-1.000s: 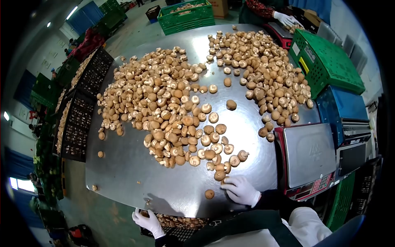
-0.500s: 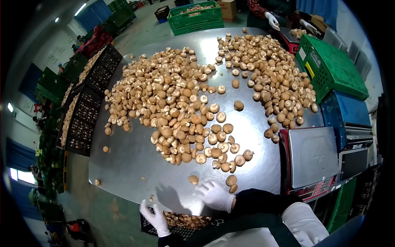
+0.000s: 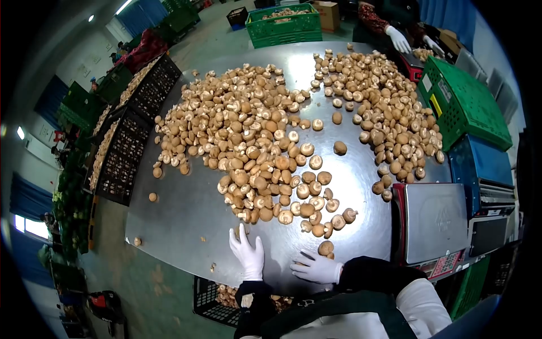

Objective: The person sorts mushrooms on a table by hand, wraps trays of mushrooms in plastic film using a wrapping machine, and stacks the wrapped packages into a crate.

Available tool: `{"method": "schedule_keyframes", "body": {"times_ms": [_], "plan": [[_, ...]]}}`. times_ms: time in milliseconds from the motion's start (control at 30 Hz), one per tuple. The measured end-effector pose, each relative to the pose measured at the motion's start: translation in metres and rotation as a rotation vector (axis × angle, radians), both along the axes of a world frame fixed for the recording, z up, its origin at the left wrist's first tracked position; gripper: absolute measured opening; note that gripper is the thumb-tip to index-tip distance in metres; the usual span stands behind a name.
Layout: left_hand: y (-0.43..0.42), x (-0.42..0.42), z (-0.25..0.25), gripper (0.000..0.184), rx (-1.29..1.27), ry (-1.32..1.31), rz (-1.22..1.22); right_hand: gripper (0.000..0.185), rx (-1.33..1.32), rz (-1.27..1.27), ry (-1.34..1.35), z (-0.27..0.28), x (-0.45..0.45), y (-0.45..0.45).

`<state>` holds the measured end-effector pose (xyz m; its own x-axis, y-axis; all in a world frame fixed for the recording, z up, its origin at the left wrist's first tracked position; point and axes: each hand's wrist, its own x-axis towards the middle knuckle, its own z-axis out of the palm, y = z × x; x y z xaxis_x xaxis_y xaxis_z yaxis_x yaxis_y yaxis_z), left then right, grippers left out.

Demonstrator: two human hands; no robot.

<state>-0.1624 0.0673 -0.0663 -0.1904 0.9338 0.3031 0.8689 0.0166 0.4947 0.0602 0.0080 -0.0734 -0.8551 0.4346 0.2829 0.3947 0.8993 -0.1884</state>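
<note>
A large heap of brown shiitake mushrooms point(image 3: 248, 130) covers the middle of the steel table point(image 3: 180, 226). My left hand point(image 3: 248, 254), in a white glove, reaches over the table below the near end of the heap. Its fingers are apart, with the tips close to the lowest mushrooms. My right hand point(image 3: 317, 268), also gloved, is low over the table with fingers outstretched, just below a mushroom point(image 3: 326, 248) near the front. Neither hand visibly holds a mushroom. A black crate point(image 3: 212, 299) with mushrooms sits below the front edge, partly hidden by my left sleeve.
A second heap of mushrooms point(image 3: 395, 107) lies right. A scale point(image 3: 435, 214), blue box point(image 3: 480, 169) and green crate point(image 3: 466, 101) line the right side. Black crates point(image 3: 121, 158) of mushrooms stand left. Across the table are another person's gloved hand point(image 3: 398, 39) and a green crate point(image 3: 285, 28).
My left hand has moved from the front edge up toward the heap. My right hand has shifted right. The lone mushroom by my right hand no longer shows there. The view has shifted slightly.
</note>
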Motion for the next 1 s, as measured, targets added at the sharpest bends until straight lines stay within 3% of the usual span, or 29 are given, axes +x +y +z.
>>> {"method": "schedule_keyframes", "body": {"times_ms": [67, 133, 167, 200, 333, 533, 600, 667, 700, 733, 800, 867, 1000], "plan": [[0.018, -0.008, -0.014, 0.057, 0.013, 0.028, 0.019, 0.024, 0.055, -0.066, 0.039, 0.008, 0.013, 0.012], [0.025, -0.019, -0.029, 0.048, -0.084, 0.129, 0.030, 0.023, 0.126, -0.240, -0.014, 0.017, 0.031, 0.030], [0.028, -0.024, -0.036, 0.038, -0.010, 0.132, 0.018, 0.023, 0.094, -0.278, -0.103, 0.018, 0.042, 0.040], [0.029, -0.026, -0.035, 0.034, 0.035, 0.110, -0.010, 0.026, 0.107, -0.293, -0.014, 0.013, 0.053, 0.049], [0.018, -0.039, -0.024, 0.032, 0.152, -0.065, 0.035, 0.043, 0.071, -0.223, -0.079, 0.029, 0.053, 0.045], [-0.060, -0.120, -0.013, 0.030, 0.334, -0.181, 0.611, 0.040, 0.046, -0.159, -0.117, 0.009, 0.018, 0.016], [-0.101, -0.160, -0.013, 0.041, 0.158, -0.029, 0.809, 0.037, 0.065, -0.163, -0.131, 0.008, 0.015, 0.019], [-0.126, -0.171, -0.005, 0.049, 0.063, 0.309, 1.023, 0.024, 0.050, -0.285, -0.138, 0.012, 0.018, 0.036], [-0.133, -0.163, 0.009, 0.028, 0.201, 0.626, 0.859, 0.012, 0.143, -0.327, -0.003, 0.004, 0.021, 0.046], [-0.136, -0.163, 0.010, 0.028, 0.199, 0.631, 0.861, 0.007, 0.121, -0.323, -0.097, 0.010, 0.027, 0.052], [-0.140, -0.162, 0.011, 0.036, 0.123, 0.529, 0.751, 0.007, 0.163, -0.275, -0.135, 0.017, 0.043, 0.069], [-0.134, -0.174, -0.017, 0.053, 0.187, 0.236, 0.760, 0.008, 0.140, -0.335, -0.183, 0.018, 0.064, 0.089], [-0.094, -0.120, -0.001, 0.049, 0.157, 0.064, 0.557, 0.011, 0.142, -0.598, -0.141, 0.042, 0.112, 0.137]]}}
